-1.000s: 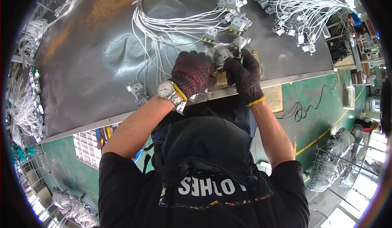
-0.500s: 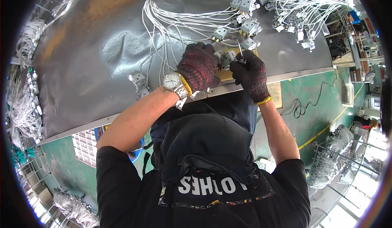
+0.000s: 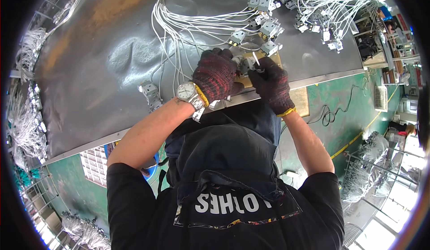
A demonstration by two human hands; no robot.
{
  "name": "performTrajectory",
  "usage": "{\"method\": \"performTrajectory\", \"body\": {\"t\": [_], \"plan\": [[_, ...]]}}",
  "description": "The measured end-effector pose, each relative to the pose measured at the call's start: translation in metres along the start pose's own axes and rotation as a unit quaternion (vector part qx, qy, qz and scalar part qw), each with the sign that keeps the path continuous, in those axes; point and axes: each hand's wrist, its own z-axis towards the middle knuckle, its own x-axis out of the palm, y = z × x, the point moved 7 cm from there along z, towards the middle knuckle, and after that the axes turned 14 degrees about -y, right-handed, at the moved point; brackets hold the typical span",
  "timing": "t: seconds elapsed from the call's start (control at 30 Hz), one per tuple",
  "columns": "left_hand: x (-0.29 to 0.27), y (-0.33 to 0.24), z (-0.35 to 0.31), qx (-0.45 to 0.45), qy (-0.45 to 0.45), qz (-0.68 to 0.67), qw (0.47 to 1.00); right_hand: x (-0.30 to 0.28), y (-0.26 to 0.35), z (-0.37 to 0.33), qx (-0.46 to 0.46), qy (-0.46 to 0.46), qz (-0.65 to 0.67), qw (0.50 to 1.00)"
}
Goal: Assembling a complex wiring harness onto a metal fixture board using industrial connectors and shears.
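My left hand (image 3: 218,73), in a dark red and black knitted glove, curls round a small grey wired part (image 3: 245,65) near the table's front edge. My right hand (image 3: 273,83), gloved alike, pinches against the part's right side. A thin white strip (image 3: 255,59) sticks up by its fingertips; what the fingers grip is hidden. Beneath them lies a yellowish block (image 3: 274,61). White wires (image 3: 179,24) run in a bundle from the table's far side to similar grey parts (image 3: 269,28) just beyond my hands. Another such part (image 3: 150,93) rests left of my left wrist.
The dark metal-topped table (image 3: 89,98) has a raised front edge against my body. A second wire bundle (image 3: 333,4) with grey parts lies at far right. More wires (image 3: 27,120) hang at the left. A loose black cable (image 3: 329,117) lies on the green floor.
The right hand has shifted slightly left and down, and its wrist has turned a little. The white strip by its fingertips now leans left. The left hand keeps its hold.
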Motion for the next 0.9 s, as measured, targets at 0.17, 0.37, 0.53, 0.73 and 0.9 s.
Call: {"method": "performTrajectory", "body": {"t": [0.17,0.37,0.53,0.73,0.9], "plan": [[0.002,0.005,-0.004,0.003,-0.048,-0.007,0.999,0.002,0.016,-0.004,-0.113,-0.023,-0.076,0.990],[0.003,0.005,-0.003,-0.001,-0.046,-0.019,0.999,0.000,0.017,-0.004,-0.032,0.003,-0.059,0.998],[0.003,0.006,-0.004,0.007,-0.042,-0.010,0.999,0.004,0.009,-0.005,-0.019,0.002,-0.032,0.999],[0.005,0.000,-0.001,0.019,-0.068,0.019,0.997,0.000,-0.008,0.001,0.001,-0.007,0.003,1.000],[0.005,0.004,-0.002,0.021,-0.051,0.011,0.998,0.001,0.001,-0.002,-0.064,-0.007,-0.022,0.998]]}}
